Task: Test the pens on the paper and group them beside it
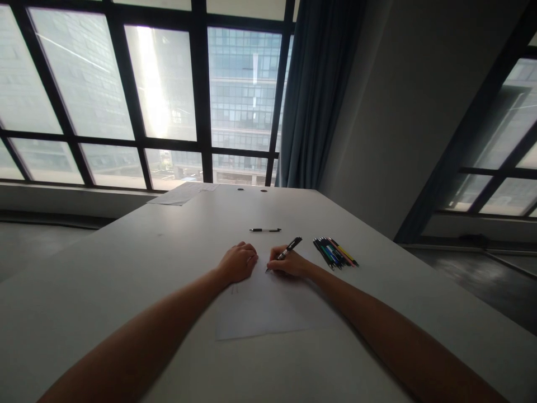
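Note:
A white sheet of paper (272, 313) lies on the table, with a few faint marks near its left side. My right hand (289, 264) is closed round a black pen (292, 244), which tilts with its tip down at the sheet. On the paper's upper left rests my left hand (238, 262), palm down, its fingers slightly bent and holding nothing visible. Just beyond both hands lies another pen (265, 230), white with black ends. To the right of my right hand, several pens and pencils (334, 253) lie side by side in a bunch.
The long white table (201, 224) runs away towards large windows (245, 89). Papers (180, 194) lie at its far left corner, near two dark round spots (263, 191) on the tabletop. A blue curtain (319, 95) hangs beyond the far end.

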`<state>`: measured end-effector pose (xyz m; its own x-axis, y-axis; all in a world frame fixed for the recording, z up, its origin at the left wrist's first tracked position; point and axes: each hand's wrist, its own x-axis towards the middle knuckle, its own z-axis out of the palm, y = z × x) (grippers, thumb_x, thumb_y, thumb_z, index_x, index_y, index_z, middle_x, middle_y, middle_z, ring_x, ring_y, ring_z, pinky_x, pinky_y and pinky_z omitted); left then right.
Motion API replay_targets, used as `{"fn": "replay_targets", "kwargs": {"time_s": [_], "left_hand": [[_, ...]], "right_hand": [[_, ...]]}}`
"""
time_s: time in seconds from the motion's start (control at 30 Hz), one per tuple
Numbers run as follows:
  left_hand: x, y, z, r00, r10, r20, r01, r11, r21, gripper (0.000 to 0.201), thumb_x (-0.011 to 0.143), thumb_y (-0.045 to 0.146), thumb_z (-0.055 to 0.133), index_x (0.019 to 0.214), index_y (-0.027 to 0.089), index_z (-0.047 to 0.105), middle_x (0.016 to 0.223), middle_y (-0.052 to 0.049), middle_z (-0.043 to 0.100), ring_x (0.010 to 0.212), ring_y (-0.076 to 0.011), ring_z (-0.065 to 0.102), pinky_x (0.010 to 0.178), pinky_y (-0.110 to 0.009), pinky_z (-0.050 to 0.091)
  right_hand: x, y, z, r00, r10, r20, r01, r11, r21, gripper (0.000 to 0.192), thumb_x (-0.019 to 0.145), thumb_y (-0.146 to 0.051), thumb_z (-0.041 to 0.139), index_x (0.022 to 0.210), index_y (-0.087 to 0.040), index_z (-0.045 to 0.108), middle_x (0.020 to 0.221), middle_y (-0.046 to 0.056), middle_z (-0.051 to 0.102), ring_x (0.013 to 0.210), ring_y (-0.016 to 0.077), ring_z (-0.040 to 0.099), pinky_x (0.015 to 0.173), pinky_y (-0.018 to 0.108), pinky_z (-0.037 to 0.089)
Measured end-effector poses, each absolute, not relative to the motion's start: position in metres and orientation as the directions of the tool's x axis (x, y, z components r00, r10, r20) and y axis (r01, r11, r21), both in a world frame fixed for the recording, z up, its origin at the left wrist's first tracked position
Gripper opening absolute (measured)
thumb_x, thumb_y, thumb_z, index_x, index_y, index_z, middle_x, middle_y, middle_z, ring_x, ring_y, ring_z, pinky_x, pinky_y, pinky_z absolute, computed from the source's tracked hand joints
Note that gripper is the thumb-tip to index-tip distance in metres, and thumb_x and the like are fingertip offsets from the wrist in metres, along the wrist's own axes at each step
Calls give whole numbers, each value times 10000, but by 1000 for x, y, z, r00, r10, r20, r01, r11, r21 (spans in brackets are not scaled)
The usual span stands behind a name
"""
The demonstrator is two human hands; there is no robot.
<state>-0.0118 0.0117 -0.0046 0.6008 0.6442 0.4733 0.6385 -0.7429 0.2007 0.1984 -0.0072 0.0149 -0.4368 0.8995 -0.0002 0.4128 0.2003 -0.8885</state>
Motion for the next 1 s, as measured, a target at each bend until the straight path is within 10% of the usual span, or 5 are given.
{"fn": "replay_targets", "kwargs": {"time_s": [0.53, 0.67, 0.8, 1.0], "left_hand": [[-12, 12, -4, 601, 641, 477, 631, -747, 209, 283, 920, 272, 454, 899, 191, 723, 998, -73, 700, 946, -214, 587, 861, -353, 497], [-11, 11, -3, 608, 639, 471, 638, -746, 189, 285, 924, 266, 440, 889, 194, 713, 974, -77, 695, 928, -206, 589, 855, -344, 492], [-12, 8, 0, 612, 633, 475, 658, -740, 139, 257, 934, 305, 439, 993, 196, 664, 1013, -84, 671, 944, -220, 587, 854, -367, 482], [-14, 4, 7, 721, 457, 521, 530, -848, 9, 506, 933, 519, 440, 1320, 195, 480, 1160, -118, 615, 1034, -255, 565, 914, -405, 433]], "right_hand": [[197, -6, 18, -454, 890, 30, 543, 303, -783, 151, 692, -252, 652, 633, -171, 539, 493, -44, 542, 455, 86, 462, 447, 195, 346], [199, 0, 14, -274, 935, 223, 522, 340, -782, 231, 811, -416, 594, 819, -185, 592, 505, -43, 550, 457, 116, 499, 456, 217, 376], [207, 8, 9, -168, 820, 548, 668, 503, -548, 213, 841, -336, 587, 981, -190, 653, 869, 46, 718, 760, 184, 658, 713, 288, 500], [206, 1, 10, -252, 760, 599, 853, 467, -234, 392, 908, -181, 445, 1280, -200, 569, 1207, 75, 664, 1026, 222, 657, 852, 317, 508]]}}
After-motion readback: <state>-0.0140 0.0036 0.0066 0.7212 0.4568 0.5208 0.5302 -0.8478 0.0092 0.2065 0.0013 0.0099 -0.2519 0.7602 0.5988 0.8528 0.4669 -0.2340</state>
